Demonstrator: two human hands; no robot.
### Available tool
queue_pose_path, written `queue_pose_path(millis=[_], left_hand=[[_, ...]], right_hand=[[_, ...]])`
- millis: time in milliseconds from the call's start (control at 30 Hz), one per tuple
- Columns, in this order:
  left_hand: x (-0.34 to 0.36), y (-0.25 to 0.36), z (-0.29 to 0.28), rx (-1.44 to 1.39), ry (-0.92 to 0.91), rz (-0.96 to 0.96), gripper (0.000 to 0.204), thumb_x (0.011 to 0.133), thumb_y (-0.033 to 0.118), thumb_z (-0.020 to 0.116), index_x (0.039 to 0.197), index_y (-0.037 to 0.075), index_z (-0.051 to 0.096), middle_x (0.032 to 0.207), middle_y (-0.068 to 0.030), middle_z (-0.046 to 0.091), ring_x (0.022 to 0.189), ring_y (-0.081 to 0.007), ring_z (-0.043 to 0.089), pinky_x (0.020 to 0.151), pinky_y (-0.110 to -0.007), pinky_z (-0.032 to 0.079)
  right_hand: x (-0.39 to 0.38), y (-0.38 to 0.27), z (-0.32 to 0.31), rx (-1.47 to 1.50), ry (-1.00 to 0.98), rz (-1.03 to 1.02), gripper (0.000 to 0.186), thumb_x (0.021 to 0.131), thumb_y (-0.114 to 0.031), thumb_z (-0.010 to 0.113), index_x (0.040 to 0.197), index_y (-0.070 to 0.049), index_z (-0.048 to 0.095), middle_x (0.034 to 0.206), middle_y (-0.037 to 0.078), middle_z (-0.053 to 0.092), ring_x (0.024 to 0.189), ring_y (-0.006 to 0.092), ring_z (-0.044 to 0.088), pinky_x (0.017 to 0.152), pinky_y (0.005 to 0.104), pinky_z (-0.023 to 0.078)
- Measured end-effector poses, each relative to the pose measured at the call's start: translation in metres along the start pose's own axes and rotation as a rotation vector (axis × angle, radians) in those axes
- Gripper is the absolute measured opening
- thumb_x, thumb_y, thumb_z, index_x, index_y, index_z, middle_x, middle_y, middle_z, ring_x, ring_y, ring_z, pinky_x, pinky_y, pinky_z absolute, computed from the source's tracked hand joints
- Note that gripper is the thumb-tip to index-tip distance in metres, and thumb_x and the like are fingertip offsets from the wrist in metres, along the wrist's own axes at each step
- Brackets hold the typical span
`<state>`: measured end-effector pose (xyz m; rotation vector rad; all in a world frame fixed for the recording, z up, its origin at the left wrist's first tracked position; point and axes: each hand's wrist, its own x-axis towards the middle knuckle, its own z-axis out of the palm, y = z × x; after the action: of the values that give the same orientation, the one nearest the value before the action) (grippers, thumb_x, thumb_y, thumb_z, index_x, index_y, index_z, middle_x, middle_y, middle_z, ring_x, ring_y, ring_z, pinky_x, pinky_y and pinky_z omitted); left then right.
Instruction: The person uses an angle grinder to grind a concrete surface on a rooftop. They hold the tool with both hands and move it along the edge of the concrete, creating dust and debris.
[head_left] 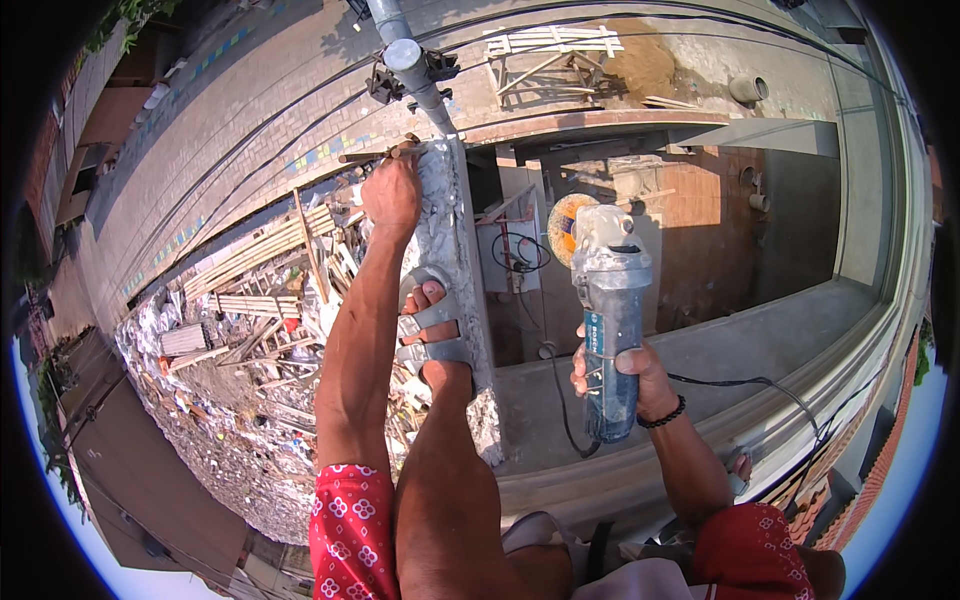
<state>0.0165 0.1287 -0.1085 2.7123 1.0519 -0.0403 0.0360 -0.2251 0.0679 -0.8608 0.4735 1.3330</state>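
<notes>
My right hand (648, 378) is wrapped round the body of a dusty blue-grey angle grinder (613, 310), held upright over the drop right of the wall. At its far end shows a round disc (568, 228) with a yellow and blue centre. A black cord leaves its near end. My left hand (392, 192) is closed at the far end of the rough, whitish wall top (440, 200). Brown stick-like ends (403, 150) poke out beyond its knuckles; what exactly it grips is hidden. My sandalled foot (432, 325) stands on the wall top, beside my left forearm.
Left of the wall, far below, lie rubble and wooden strips (265, 250). A grey pole (405, 60) with overhead cables rises just past my left hand. To the right is a deep opening with a tiled floor (690, 215); a grey ledge (560, 400) runs along its near side.
</notes>
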Motion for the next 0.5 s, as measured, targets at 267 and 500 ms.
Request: queue_pose_path(millis=[267,500], left_hand=[[-0.020,0.002,-0.004,-0.130,0.228,0.023,0.014,0.093,0.020,0.053,0.101,0.008,0.055,0.066,-0.0165,0.064,0.060,-0.0366,0.064,0.052,-0.047,0.049],[-0.105,0.019,-0.042,-0.563,0.030,-0.110,0.018,0.093,0.020,0.054,0.097,0.003,0.050,0.057,-0.0169,0.059,0.056,-0.0404,0.061,0.055,-0.049,0.046]], right_hand=[[0.001,0.001,0.000,0.016,-0.008,-0.004,0.066,0.066,-0.026,0.073,0.122,0.001,0.048,0.089,0.018,0.064,0.074,0.0293,0.064,0.070,0.0415,0.053],[-0.009,0.000,-0.009,-0.019,0.006,-0.040,0.067,0.066,-0.027,0.072,0.122,0.001,0.048,0.089,0.019,0.064,0.074,0.0301,0.065,0.070,0.0409,0.054]])
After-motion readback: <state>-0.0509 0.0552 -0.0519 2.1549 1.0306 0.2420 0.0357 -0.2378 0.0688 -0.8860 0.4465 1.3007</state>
